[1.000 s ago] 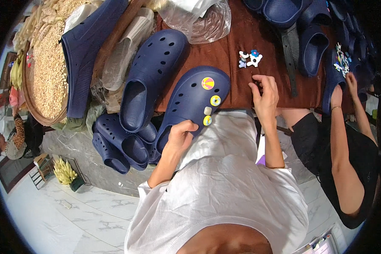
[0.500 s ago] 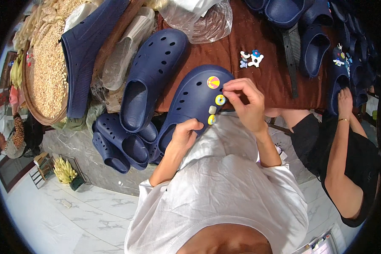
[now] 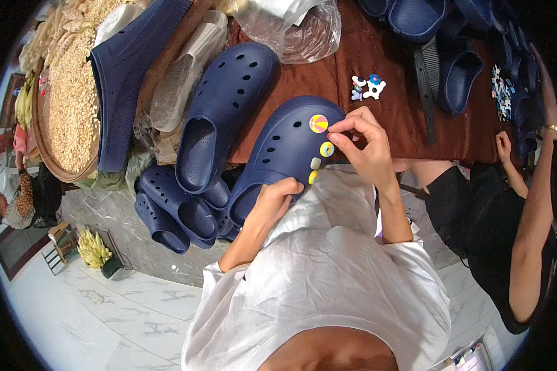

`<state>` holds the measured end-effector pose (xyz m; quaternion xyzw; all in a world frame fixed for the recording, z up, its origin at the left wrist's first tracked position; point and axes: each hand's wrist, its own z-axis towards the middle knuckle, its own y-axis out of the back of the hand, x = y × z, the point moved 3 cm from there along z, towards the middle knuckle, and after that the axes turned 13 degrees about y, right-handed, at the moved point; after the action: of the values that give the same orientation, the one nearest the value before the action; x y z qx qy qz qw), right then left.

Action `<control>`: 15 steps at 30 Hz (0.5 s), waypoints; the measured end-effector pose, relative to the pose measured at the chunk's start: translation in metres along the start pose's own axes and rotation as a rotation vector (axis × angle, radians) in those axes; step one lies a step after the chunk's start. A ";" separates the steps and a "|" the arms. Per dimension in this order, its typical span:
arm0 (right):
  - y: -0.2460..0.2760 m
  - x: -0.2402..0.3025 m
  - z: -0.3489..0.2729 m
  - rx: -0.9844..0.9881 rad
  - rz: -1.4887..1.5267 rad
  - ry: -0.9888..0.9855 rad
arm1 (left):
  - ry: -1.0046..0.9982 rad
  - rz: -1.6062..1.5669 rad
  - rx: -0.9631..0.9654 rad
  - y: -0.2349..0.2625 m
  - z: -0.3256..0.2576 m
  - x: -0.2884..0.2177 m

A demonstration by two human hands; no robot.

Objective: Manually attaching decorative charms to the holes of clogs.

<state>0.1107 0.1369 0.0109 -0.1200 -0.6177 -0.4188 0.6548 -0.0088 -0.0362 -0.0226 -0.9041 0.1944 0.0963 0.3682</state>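
Note:
A navy clog [image 3: 278, 145] with round holes lies tilted in front of me, its toe pointing away. My left hand [image 3: 275, 201] is closed on its near right side, thumb on top. Along the right of its upper sit a pink-and-yellow ball charm [image 3: 319, 123], a round blue-and-yellow charm [image 3: 327, 149], a small pale charm [image 3: 315, 163] and a yellow charm [image 3: 314, 177]. My right hand [image 3: 368, 148] pinches thumb and forefinger together at the clog's right edge, beside the ball charm. Whatever is between those fingertips is hidden.
Another navy clog [image 3: 229, 114] lies to the left, with several more hanging below it. White-and-blue charms [image 3: 368, 88] lie on the brown cloth [image 3: 390, 127]. At the right are a charm pile [image 3: 502, 93], more clogs [image 3: 461, 77] and a co-worker's arm [image 3: 532, 247]. A grain tray [image 3: 68, 123] stands far left.
The clog and both my hands have shifted slightly to the right. The co-worker's arm has swung out to the far right, and a clog there has gone, uncovering the charm pile.

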 end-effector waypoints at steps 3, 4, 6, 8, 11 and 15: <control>0.000 -0.001 0.000 0.005 -0.009 -0.015 | 0.006 -0.027 -0.007 0.009 0.007 0.010; 0.000 -0.002 0.000 0.005 -0.009 -0.015 | 0.006 -0.027 -0.007 0.008 0.007 0.011; -0.001 -0.008 -0.003 0.020 0.016 -0.043 | 0.005 -0.047 0.016 0.007 0.008 0.013; -0.001 -0.029 -0.010 -0.017 0.156 -0.128 | 0.002 -0.003 -0.004 -0.001 0.006 0.008; -0.003 -0.034 -0.009 -0.030 0.377 -0.224 | -0.011 0.068 -0.024 -0.002 0.003 0.008; -0.004 -0.029 -0.002 0.106 0.594 -0.278 | -0.013 0.179 -0.030 0.005 0.002 0.007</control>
<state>0.1126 0.1451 -0.0172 -0.3164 -0.6602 -0.1566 0.6630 -0.0044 -0.0406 -0.0297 -0.8878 0.2705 0.1374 0.3460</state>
